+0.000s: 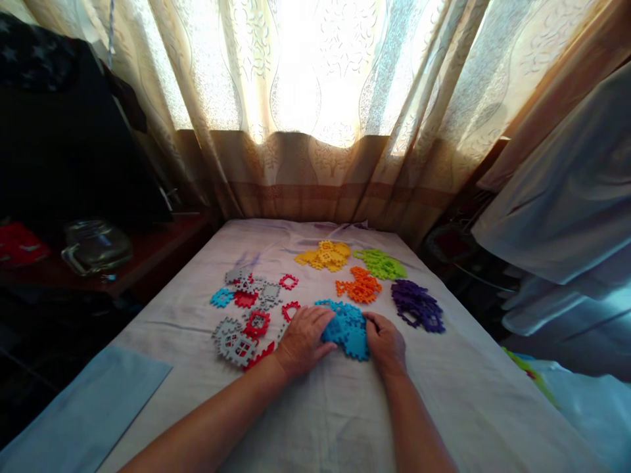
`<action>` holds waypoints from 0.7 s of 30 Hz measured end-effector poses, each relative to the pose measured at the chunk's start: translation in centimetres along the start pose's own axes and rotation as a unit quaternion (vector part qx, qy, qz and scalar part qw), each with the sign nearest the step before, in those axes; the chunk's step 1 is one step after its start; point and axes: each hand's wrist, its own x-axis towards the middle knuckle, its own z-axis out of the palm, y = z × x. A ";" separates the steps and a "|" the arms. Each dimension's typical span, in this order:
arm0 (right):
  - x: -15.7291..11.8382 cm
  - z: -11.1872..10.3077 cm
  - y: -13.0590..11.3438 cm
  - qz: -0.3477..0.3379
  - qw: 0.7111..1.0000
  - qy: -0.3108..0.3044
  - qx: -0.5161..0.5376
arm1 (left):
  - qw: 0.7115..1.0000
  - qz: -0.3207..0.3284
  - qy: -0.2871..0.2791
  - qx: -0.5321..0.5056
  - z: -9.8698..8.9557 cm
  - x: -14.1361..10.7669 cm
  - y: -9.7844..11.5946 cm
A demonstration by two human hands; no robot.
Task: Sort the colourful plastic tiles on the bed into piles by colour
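A pile of blue interlocking plastic building pieces (351,325) with notched edges lies in front of me, between my two hands. My left hand (304,340) curves over the pile's left side, with blue pieces between the thumb and fingers. On the right side, my right hand (387,343) is closed against the pile's edge, thumb on top and the other fingertips partly hidden. Grey pieces (235,341) and red pieces (257,324) are spread out left of my left hand. One blue square frame piece (222,297) lies among them at the far left.
Behind the blue pile are yellow pieces (325,256), orange pieces (359,286) and green pieces (382,263). Purple pieces (418,306) lie to the right. A light blue cloth (93,407) covers the bed's left corner. A glass jar (96,246) stands on a side table.
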 end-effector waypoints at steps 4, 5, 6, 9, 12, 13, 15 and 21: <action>0.0 0.1 0.2 -0.003 1.000 0.001 0.007 | 1.000 0.002 -0.013 0.022 -0.3 -0.9 -0.8; 0.1 0.1 0.3 -0.003 1.000 0.003 0.008 | 1.000 -0.002 -0.011 0.028 -0.8 -1.2 -1.3; 0.1 0.1 0.3 -0.002 1.000 0.004 0.007 | 0.999 -0.011 -0.009 0.037 -1.3 -1.5 -1.9; 0.1 0.1 0.4 -0.003 1.000 -0.001 0.004 | 0.994 -0.074 0.006 0.081 -3.9 -2.6 -5.0; 0.1 0.1 0.3 -0.004 1.000 -0.004 0.005 | 0.972 -0.185 0.028 0.142 -7.0 -4.1 -9.3; 0.1 0.1 0.3 -0.005 1.000 -0.003 0.006 | 0.956 -0.241 0.025 0.167 -8.0 -4.8 -10.7; 0.1 0.1 0.3 -0.007 1.000 -0.002 0.006 | 0.909 -0.364 -0.017 0.205 -9.6 -6.0 -13.3; 0.1 -0.1 0.1 0.001 1.000 -0.009 -0.001 | 0.873 -0.440 -0.063 0.202 -11.2 -8.2 -16.5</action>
